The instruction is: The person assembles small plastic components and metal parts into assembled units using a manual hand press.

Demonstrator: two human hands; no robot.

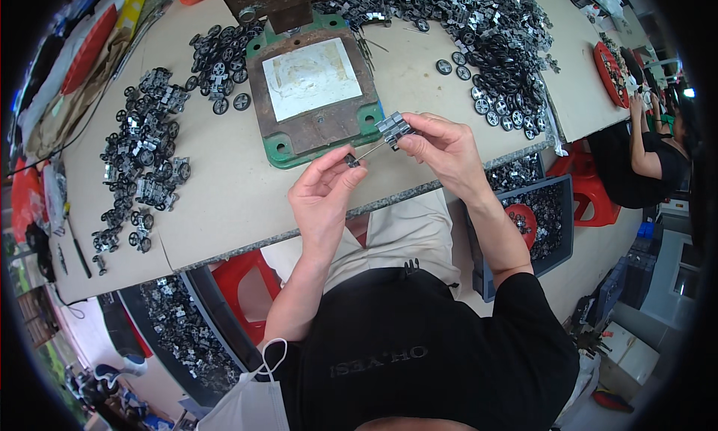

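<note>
Right hand (pixel 449 151) has a grey plastic chassis block (pixel 393 128) gripped between thumb and fingers, held up just past the near edge of the press base. Left hand (pixel 325 184) is pinching a small dark part (pixel 352 160) between thumb and fingertips, and a thin metal rod (pixel 372 151) runs slantwise from there up toward the block. Can't tell whether the rod's tip is actually inside the block or just up against it. Both hands are over the front part of the beige worktable (pixel 224 184), clear of the top.

Right behind them sits a green-edged metal press base (pixel 364 124) with a white, stained sheet (pixel 314 79) on top. Left of that there's a little cluster of black spoked wheels (pixel 224 57), then a long messy heap of wheeled chassis pieces (pixel 142 169). Off to the right, more loose wheels (pixel 508 106) spill out below a big pile of grey plastic parts (pixel 479 27).

Below table level, a blue-grey crate (pixel 566 207) on the right is loaded with dark parts and has a red dish (pixel 532 229) in it; another dark crate (pixel 209 304) on the left is full of similar bits. A co-worker in black (pixel 658 154) is over at the far right, near a red stool (pixel 580 184).
</note>
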